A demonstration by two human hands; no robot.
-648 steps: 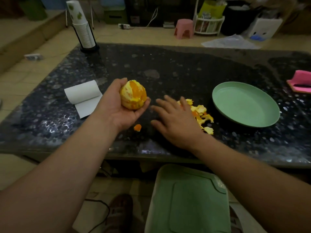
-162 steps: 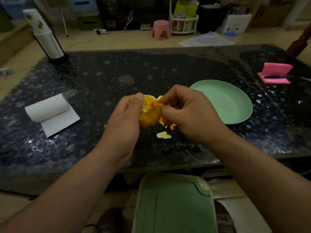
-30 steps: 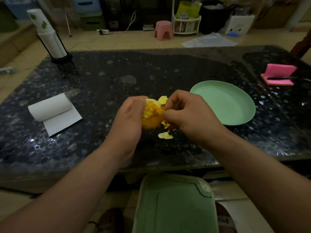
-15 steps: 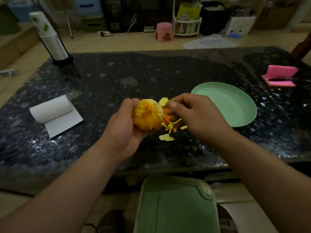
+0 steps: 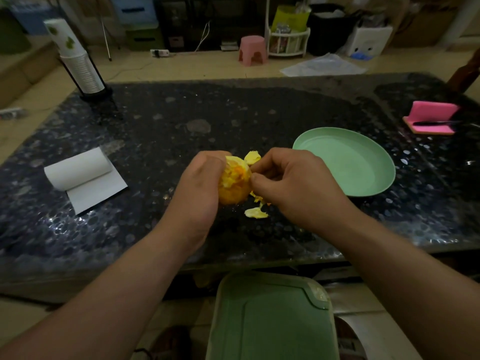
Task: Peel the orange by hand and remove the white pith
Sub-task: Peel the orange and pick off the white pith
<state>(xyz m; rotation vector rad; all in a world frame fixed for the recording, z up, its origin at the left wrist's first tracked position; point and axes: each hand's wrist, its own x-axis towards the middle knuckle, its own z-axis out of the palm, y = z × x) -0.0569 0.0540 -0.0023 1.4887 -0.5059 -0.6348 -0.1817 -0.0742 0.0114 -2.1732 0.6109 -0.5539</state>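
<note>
Table [image 5: 233, 120]: dark speckled top, fills the middle of the frame.
Green lid [image 5: 270, 318]: bottom centre, below the table's near edge.
Plate [image 5: 345, 165]: green, on the table right of centre, just beside the right hand, not touching it.
Left hand [image 5: 197, 188]: centre frame, back of the hand to the camera, fingers wrapped around the orange's left and far side. Firm grasp, fruit held just above the table.
Right hand [image 5: 296, 185]: just right of the orange, fingers curled, thumb and forefinger tips pinching at the fruit's right side. What sits between the tips is too small to tell.
Paper roll [image 5: 78, 170]: white, left of centre, partly unrolled, loose sheet flat on the table towards the camera.
Cups [image 5: 78, 63]: tall white stack in a black stand, upper left corner of the table.
Pink pad [image 5: 431, 118]: right edge of the table, thin dark item lying across it; can't tell what.
Stool [image 5: 252, 50]: pink, on the floor beyond the table, top centre.
Orange [image 5: 233, 183]: dead centre between both hands, mostly peeled, pale pith patches on the upper part, bare orange flesh lower down.
Peel scraps [image 5: 255, 213]: on the table under and between the hands, one pale piece nearest the camera, one more just beyond the right forefinger.
</note>
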